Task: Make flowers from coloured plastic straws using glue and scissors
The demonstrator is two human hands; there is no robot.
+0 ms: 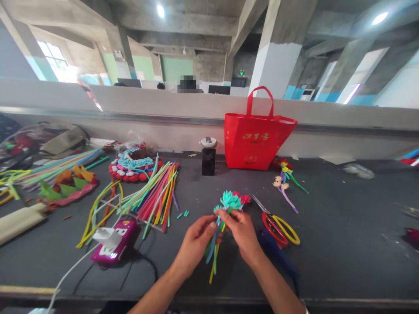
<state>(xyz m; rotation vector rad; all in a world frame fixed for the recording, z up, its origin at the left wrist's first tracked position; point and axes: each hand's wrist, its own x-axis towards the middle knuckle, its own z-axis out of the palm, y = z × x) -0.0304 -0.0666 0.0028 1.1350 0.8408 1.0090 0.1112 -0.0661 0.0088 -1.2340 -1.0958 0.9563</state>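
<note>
Between my hands, just above the dark table, is a small bunch of pipe-cleaner flowers [231, 199] with turquoise and red heads and blue, green and yellow stems. My left hand [200, 237] is closed around the stems from the left. On the other side my right hand [241, 231] pinches the bunch just under the turquoise head. Some fingertips are hidden behind the stems. Scissors [279, 226] with red and yellow handles lie to the right of my right hand, their blades pointing up and left. Tiny turquoise offcuts [183, 214] lie to the left.
Many coloured pipe cleaners [160, 192] lie at left, near a purple power box [116, 242] with a white plug and cable. A red bag [258, 141] and a black box [208, 161] stand behind. More pipe-cleaner flowers [283, 185] lie right of the bag. A partition [147, 102] borders the table.
</note>
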